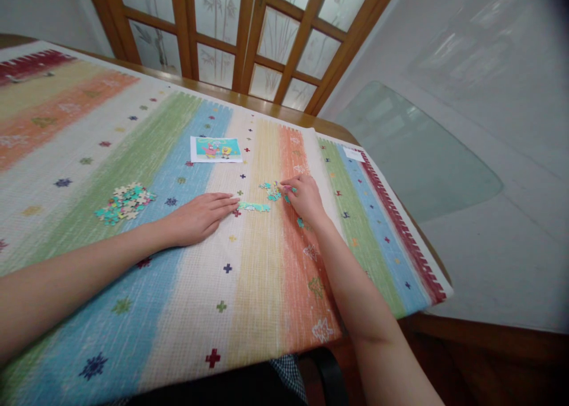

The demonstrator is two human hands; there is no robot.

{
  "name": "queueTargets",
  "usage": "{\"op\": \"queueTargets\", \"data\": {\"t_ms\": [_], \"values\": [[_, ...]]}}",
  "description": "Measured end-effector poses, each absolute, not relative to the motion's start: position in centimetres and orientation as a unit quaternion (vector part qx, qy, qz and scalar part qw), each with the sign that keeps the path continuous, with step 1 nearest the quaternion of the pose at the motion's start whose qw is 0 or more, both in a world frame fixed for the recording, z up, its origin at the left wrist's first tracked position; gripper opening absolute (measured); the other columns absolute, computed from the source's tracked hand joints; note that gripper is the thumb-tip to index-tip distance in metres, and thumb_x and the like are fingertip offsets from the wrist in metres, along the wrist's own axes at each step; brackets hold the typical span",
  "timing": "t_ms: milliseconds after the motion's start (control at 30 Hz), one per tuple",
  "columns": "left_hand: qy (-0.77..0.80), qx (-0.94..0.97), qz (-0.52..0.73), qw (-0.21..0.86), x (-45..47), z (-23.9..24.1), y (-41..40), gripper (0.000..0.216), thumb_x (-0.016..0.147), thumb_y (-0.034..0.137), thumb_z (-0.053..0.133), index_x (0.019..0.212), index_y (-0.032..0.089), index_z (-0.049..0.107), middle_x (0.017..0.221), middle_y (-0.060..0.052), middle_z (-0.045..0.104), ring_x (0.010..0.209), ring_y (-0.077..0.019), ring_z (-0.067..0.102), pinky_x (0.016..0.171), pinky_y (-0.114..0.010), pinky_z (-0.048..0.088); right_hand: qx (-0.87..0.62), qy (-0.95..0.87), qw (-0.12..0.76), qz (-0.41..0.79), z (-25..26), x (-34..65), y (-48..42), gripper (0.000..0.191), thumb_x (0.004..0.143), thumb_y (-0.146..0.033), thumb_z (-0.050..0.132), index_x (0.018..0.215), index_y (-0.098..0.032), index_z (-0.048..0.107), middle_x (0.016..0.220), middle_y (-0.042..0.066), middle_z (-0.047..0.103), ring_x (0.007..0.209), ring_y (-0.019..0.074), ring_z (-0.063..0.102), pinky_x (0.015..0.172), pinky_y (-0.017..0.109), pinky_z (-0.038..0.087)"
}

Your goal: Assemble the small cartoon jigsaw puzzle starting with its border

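My left hand lies flat on the striped tablecloth, fingers stretched out, its fingertips right beside a short joined strip of teal puzzle pieces. My right hand is curled, fingers pressed down on a small cluster of joined puzzle pieces. What lies under its fingertips is hidden. A single teal piece peeks out beside my right wrist.
A heap of several loose puzzle pieces lies to the left of my left hand. A cartoon reference picture lies farther back. A small white card sits near the table's right edge. Wooden glazed doors stand behind the table.
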State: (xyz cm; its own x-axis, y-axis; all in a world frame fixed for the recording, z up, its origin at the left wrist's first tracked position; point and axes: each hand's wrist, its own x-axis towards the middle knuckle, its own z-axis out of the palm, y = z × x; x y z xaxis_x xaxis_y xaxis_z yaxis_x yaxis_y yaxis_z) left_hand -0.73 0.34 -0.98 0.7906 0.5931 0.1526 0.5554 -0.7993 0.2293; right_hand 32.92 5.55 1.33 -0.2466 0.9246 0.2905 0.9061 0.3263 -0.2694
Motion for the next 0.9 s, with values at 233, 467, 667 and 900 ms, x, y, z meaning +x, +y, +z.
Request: {"op": "queueTargets", "data": {"t_ms": [233,467,667,900], "values": [[0.307,0.942,0.103,0.085,-0.6,-0.5,0.2,0.055,0.099,0.020,0.037,0.154,0.014,0.046,0.162,-0.007,0.044,0.150,-0.0231,0.038,0.126,-0.042,0.027,-0.527,-0.834,0.164,0.015,2.2,35.6,5.8,0.028,0.096,-0.022,0.058,0.113,-0.026,0.080,0.117,0.012,0.069,0.113,0.0308,0.056,0.098,0.047,0.042],[0.306,0.942,0.104,0.090,-0.6,-0.5,0.2,0.055,0.100,0.021,0.036,0.153,0.014,0.047,0.162,-0.007,0.044,0.151,-0.0233,0.037,0.126,-0.043,0.027,-0.521,-0.820,0.233,0.034,0.8,36.8,4.5,0.034,0.093,-0.017,0.053,0.115,-0.024,0.078,0.112,0.011,0.072,0.109,0.0282,0.061,0.098,0.046,0.044],[0.311,0.940,0.106,0.093,-0.6,-0.5,0.2,0.055,0.099,0.021,0.037,0.154,0.017,0.046,0.162,-0.005,0.044,0.151,-0.0212,0.037,0.126,-0.042,0.027,-0.567,-0.777,0.272,0.009,-0.4,37.6,3.4,0.032,0.092,-0.019,0.052,0.109,-0.022,0.078,0.107,0.012,0.073,0.106,0.0302,0.061,0.096,0.047,0.045],[0.314,0.940,0.100,0.087,-0.6,-0.3,0.1,0.054,0.100,0.022,0.035,0.153,0.015,0.048,0.161,-0.006,0.045,0.151,-0.0208,0.037,0.126,-0.041,0.027,-0.590,-0.746,0.309,0.014,-0.8,38.7,3.8,0.030,0.090,-0.021,0.052,0.106,-0.019,0.078,0.102,0.012,0.075,0.099,0.0302,0.064,0.093,0.046,0.047]]}}
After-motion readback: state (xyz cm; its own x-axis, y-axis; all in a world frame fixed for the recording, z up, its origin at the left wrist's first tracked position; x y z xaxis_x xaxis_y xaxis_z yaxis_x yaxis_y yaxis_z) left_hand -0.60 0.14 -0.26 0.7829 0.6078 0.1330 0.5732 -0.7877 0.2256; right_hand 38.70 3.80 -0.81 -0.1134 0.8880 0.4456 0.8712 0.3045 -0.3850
